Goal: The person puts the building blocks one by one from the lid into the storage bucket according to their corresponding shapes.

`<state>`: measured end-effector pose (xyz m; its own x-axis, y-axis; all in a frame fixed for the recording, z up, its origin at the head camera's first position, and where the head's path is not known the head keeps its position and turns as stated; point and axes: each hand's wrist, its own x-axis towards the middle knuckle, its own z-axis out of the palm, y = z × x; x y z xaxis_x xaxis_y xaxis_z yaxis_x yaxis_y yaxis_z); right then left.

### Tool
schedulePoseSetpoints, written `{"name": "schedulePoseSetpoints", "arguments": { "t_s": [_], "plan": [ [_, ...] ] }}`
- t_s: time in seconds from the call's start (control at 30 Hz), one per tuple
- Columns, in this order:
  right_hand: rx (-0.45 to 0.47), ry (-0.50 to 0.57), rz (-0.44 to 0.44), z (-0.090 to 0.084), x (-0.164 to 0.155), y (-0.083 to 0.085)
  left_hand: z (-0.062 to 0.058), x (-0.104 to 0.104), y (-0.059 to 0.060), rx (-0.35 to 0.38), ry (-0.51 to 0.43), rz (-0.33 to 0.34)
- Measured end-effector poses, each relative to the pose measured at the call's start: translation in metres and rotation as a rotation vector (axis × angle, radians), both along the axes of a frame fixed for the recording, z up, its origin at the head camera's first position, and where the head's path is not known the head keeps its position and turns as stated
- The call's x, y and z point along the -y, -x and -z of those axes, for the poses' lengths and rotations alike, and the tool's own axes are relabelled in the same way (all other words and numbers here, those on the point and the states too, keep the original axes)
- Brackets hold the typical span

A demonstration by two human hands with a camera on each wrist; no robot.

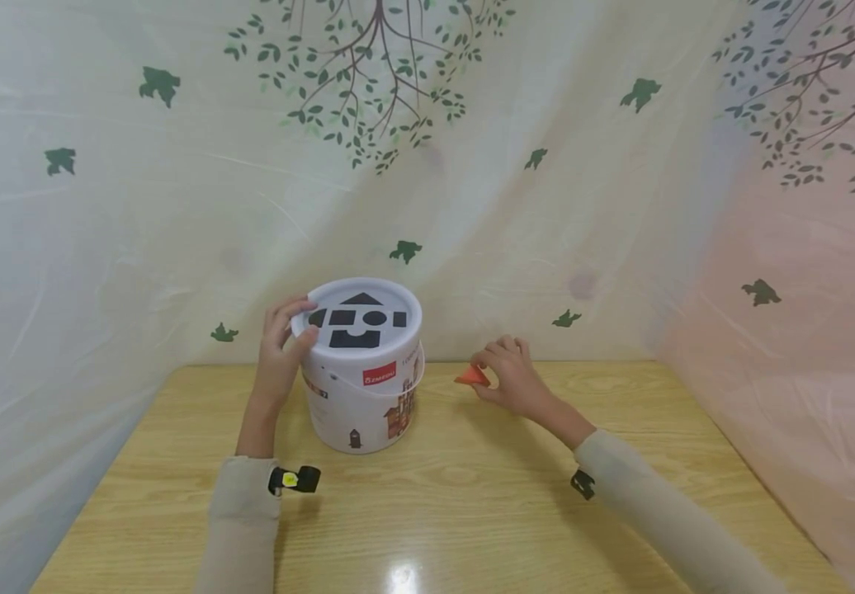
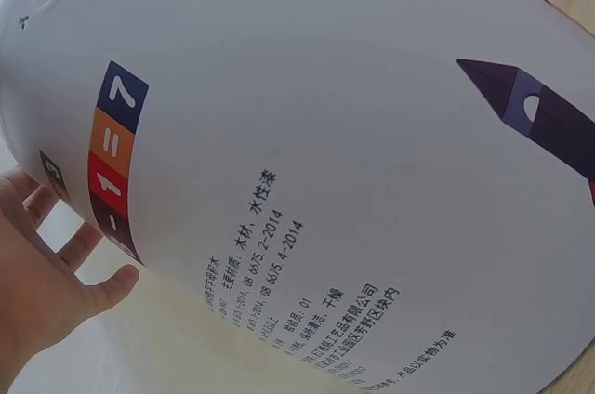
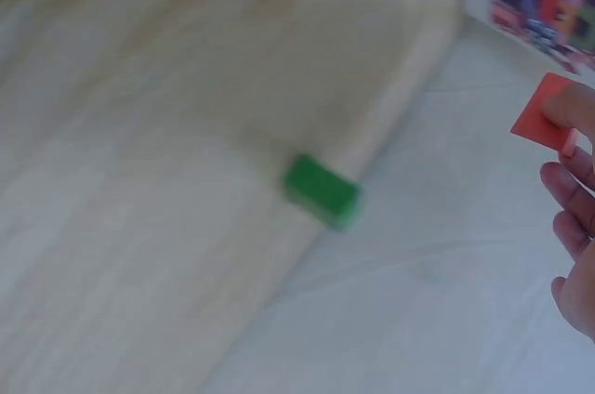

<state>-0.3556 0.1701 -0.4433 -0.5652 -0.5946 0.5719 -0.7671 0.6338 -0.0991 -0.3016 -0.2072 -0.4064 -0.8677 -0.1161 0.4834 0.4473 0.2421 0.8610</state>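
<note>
Green block (image 3: 321, 191) (blurred) — near table (image 1: 472, 511) edge

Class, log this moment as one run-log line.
left hand: grips lid rim of white bucket | right hand: pinches orange block | green block: on table edge

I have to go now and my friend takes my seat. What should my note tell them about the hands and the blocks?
Left hand: grips the rim of the white lid on the bucket, steadying it.
Right hand: pinches an orange block just above the table, to the right of the bucket.
A green block lies at the table's far edge, seen only in the right wrist view.
Done: lid is on, orange block picked up.
Left: it looks like the orange block still has to go through a matching hole in the lid, probably followed by the green one.
</note>
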Motion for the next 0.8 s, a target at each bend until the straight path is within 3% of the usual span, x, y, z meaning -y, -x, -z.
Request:
{"name": "schedulePoseSetpoints", "arguments": {
  "t_s": [0.33, 0.57, 0.8],
  "plan": [
    [-0.172, 0.148, -0.029, -0.058, 0.014, 0.0, -0.001, -0.001, -0.001, 0.009, 0.004, -0.001],
    [-0.162, 0.228, -0.043, -0.1, 0.028, 0.003, 0.0, 0.001, 0.0, 0.005, 0.004, -0.001],
    [-0.138, 0.209, -0.072, -0.128, 0.058, 0.0, -0.001, 0.001, -0.001, 0.011, 0.004, -0.001]
  ]
}}
